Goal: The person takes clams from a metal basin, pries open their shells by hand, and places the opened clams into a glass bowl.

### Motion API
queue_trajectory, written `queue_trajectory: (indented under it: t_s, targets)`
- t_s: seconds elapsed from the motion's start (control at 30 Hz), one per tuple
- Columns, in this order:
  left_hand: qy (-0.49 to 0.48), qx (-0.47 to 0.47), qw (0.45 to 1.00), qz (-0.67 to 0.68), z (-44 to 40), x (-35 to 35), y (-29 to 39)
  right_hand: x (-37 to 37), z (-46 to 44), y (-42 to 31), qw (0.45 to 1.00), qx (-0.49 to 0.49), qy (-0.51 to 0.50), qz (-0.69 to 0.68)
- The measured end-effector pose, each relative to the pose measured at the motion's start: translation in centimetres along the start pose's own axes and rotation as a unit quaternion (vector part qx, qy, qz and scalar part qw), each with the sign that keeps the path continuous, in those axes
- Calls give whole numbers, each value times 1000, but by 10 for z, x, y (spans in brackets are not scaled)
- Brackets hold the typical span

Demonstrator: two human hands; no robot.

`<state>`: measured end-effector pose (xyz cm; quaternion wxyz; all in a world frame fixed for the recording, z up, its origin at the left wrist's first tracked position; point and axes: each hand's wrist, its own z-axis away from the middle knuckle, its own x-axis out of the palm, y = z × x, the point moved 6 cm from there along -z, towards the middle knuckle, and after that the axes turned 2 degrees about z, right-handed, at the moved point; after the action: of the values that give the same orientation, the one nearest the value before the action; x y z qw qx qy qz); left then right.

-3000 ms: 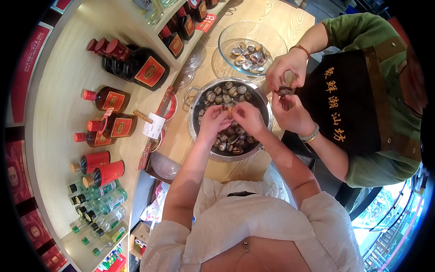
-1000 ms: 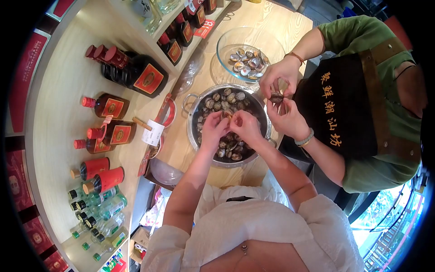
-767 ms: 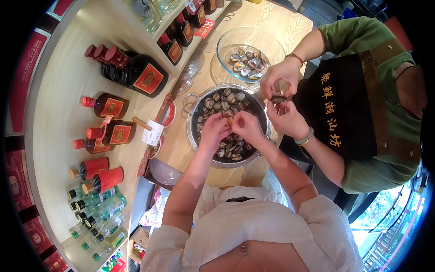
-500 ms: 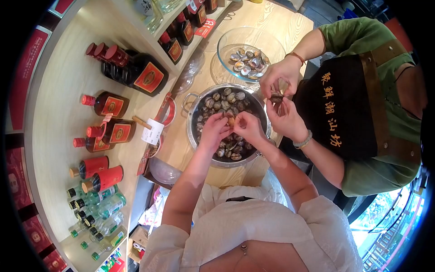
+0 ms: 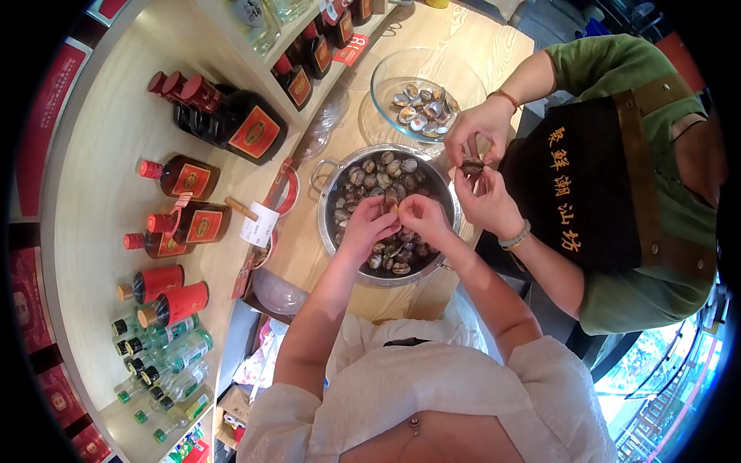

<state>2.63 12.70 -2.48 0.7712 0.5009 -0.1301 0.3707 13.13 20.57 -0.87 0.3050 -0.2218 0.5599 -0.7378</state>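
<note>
Both of my hands meet over a metal bowl [image 5: 329, 239] of dark clams [image 5: 384, 179]. My left hand [image 5: 372, 224] pinches a small clam [image 5: 394, 207] from the left, its fingers closed. From the right, my right hand [image 5: 424, 218] closes its fingertips on the same clam. Most of that clam is hidden by my fingers. Behind the metal bowl stands a glass bowl [image 5: 373, 91] holding several opened clams [image 5: 421, 105].
A co-worker [image 5: 571, 185] in a dark apron stands at the right, holding a clam [image 5: 472, 165] near the bowl's right rim. Shelves at the left carry dark bottles [image 5: 255, 127] and small clear bottles [image 5: 189, 347]. A paper slip [image 5: 259, 224] hangs at the shelf edge.
My hands have lowered slightly, and the orange part of the clam between my fingers shows less than before. The co-worker's fingers have shifted a little around their clam.
</note>
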Motion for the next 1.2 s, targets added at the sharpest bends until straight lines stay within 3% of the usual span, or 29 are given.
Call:
queue_trajectory:
  t_s: [0.27,0.37,0.43,0.53,0.57,0.63,0.97,1.03,1.17,1.2]
  targets:
    - [-55,23,995,-78,-3,4,1,2,3,3,991,72,-98,-50]
    - [-32,4,998,-58,0,6,3,-3,2,1,993,49,-74,-77]
    - [-44,14,996,-71,-1,7,3,-9,-2,1,998,16,5,-60]
    - [-23,49,995,-83,-1,8,3,-9,-3,-2,999,27,34,-10]
    - [-23,49,995,-83,-3,6,-1,-7,-3,-3,999,27,33,-10]
    - [-4,137,977,-162,-6,3,4,-3,-2,-6,999,-3,30,37]
    - [49,178,966,-180,2,2,11,-1,-5,-1,1000,11,15,-14]
    - [72,153,948,-270,-1,0,7,1,1,-25,966,-75,87,234]
    - [68,177,923,-334,-5,4,5,-4,-10,-5,954,-59,108,274]
    - [80,218,910,-343,-5,5,8,-5,-11,-6,953,-70,114,271]
